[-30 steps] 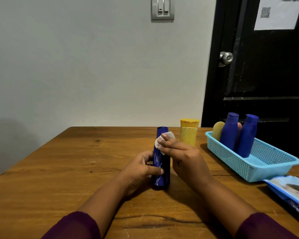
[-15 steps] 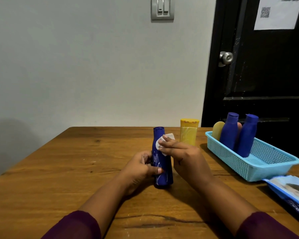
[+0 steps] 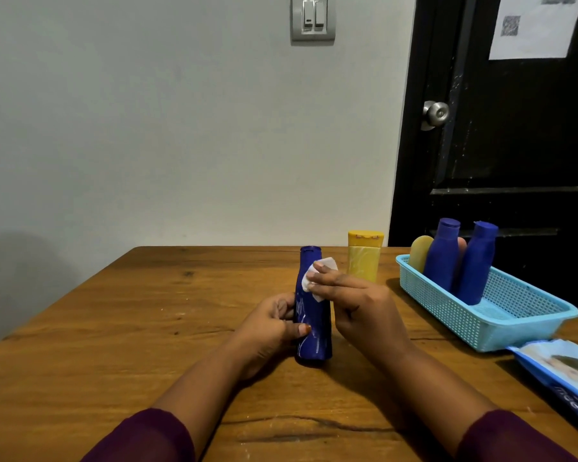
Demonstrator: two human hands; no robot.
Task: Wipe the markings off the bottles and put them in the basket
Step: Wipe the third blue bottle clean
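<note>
as one bottle's (image 3: 317, 341) held, four're basketed.

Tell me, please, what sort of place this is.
Likely a room in a home: a brown wooden table against a plain grey wall with a grey switch plate, beside a black panelled door with a round metal knob.

table (image 3: 114, 321): wood, grained, satin sheen
basket (image 3: 521, 323): perforated plastic, matt
blue bottle (image 3: 312, 331): glossy plastic
doorknob (image 3: 435, 113): brushed metal
</note>
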